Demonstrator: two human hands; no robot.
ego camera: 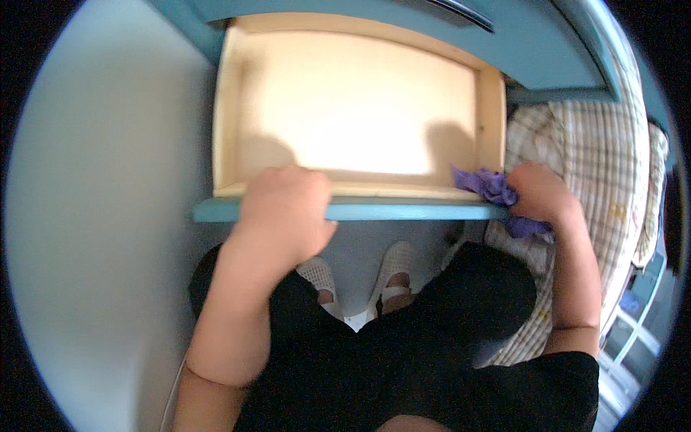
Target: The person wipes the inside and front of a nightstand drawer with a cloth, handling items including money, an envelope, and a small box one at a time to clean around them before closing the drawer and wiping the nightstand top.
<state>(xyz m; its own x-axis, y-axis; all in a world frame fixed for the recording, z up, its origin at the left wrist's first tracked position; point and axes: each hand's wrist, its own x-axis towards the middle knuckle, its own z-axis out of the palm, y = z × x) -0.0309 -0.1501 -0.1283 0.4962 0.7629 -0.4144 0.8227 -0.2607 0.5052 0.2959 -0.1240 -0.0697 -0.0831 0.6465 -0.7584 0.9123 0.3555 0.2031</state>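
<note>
A wooden drawer (351, 108) with a blue front panel (410, 211) stands pulled out before me, its pale floor lit in the middle. My left hand (286, 210) is closed over the top edge of the front panel, left of its centre. At the panel's right end, my right hand (540, 194) grips a crumpled purple cloth (488, 186). Part of the cloth lies over the drawer's front right corner, and another part hangs below the hand. The fingertips of both hands are hidden.
A pale wall (108, 189) runs along the left side. Blue furniture (540, 48) with a dark handle (464, 13) rises behind the drawer. Plaid bedding (594, 146) lies close on the right. My knees and light perforated shoes (397, 264) are below the drawer front.
</note>
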